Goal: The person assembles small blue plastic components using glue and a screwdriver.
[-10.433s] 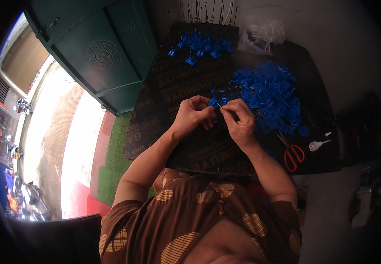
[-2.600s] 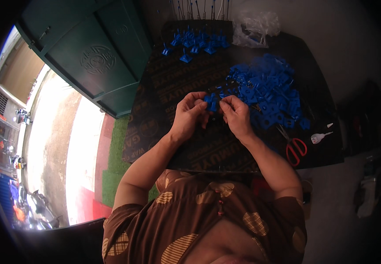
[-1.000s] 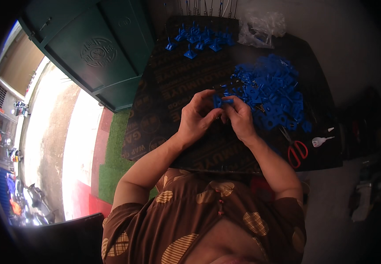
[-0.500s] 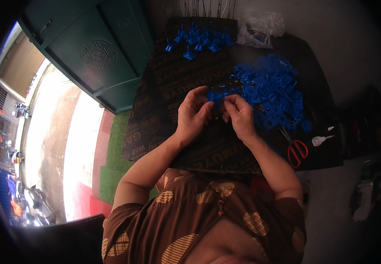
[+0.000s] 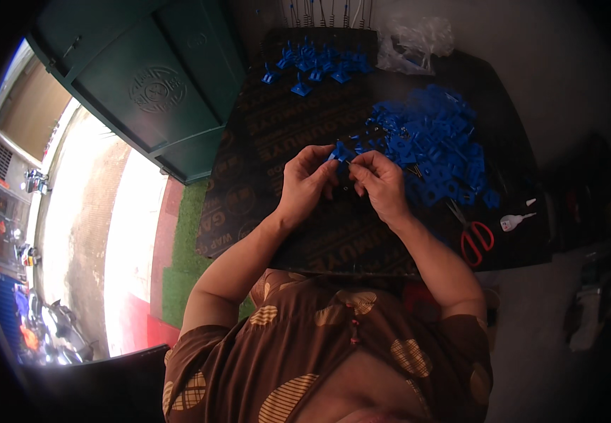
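From my remote seat I have the small blue plastic piece (image 5: pixel 339 152) just above the middle of the frame, over the dark printed tabletop (image 5: pixel 270 158). The left hand (image 5: pixel 307 182) grasps it between thumb and fingers; the right hand (image 5: pixel 380 185) pinches what looks like a thin, stiff metal pin (image 5: pixel 349 162) between thumb and forefinger, right beside the blue piece. I cannot tell whether the pin's tip is inside it or only against it.

To do this well, I would keep the left pinch firm and still, steady both wrists, and let only the right fingertips make the correction. I would line the pin up with its seat before adding pressure, and press along its length, since a sideways push could make it slip or twist the blue piece.

The pin's long axis looks slanted, its near end toward the right fingertips at lower right and its far end aimed at upper left. The blue piece seems to reach toward the top of the frame, but fingers cover part of it, so I cannot fix its long axis.
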{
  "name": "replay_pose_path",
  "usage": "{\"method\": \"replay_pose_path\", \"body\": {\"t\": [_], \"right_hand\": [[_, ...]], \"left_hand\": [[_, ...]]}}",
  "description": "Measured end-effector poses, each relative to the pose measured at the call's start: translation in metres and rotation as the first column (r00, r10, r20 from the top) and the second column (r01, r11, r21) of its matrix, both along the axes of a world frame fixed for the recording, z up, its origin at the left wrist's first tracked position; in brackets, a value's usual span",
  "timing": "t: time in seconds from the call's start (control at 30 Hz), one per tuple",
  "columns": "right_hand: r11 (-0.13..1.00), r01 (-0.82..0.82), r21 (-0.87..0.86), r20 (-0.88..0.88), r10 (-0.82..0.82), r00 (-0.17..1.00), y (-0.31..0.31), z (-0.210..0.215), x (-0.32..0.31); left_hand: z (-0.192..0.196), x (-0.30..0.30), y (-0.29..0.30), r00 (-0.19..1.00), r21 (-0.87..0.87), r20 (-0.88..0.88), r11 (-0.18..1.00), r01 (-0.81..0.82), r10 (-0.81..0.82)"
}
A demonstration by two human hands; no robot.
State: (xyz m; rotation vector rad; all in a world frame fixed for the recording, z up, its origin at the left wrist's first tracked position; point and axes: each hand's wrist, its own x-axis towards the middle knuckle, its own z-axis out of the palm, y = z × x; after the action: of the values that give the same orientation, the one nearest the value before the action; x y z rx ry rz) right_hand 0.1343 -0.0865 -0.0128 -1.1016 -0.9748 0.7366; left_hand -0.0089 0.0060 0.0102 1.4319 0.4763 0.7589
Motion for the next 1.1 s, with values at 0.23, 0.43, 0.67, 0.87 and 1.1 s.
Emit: {"method": "replay_pose_path", "body": {"t": [0.23, 0.43, 0.67, 0.87, 1.1], "right_hand": [[1.000, 0.007, -0.023, 0.023, -0.006, 1.000, -0.001, -0.001, 0.000], [0.995, 0.102, -0.007, 0.244, -0.097, 0.965, -0.001, -0.003, 0.000], [0.986, 0.165, -0.039, 0.282, -0.147, 0.948, -0.001, -0.005, 0.001], [0.978, 0.206, -0.015, 0.290, -0.193, 0.937, 0.002, -0.008, 0.000], [0.972, 0.227, -0.061, 0.330, -0.195, 0.924, 0.000, -0.006, -0.004]], "left_hand": [[-0.005, 0.002, 0.003, 0.999, -0.108, 0.050, 0.994, 0.011, -0.005], [-0.011, 0.003, 0.005, 0.997, -0.106, 0.080, 0.994, 0.006, 0.003], [-0.013, 0.003, 0.001, 0.994, 0.077, -0.106, 0.997, -0.007, 0.015], [-0.009, 0.005, -0.006, 0.988, 0.127, -0.149, 0.991, -0.030, 0.049], [-0.020, 0.008, -0.009, 0.981, 0.301, -0.116, 0.947, -0.112, 0.153]]}}
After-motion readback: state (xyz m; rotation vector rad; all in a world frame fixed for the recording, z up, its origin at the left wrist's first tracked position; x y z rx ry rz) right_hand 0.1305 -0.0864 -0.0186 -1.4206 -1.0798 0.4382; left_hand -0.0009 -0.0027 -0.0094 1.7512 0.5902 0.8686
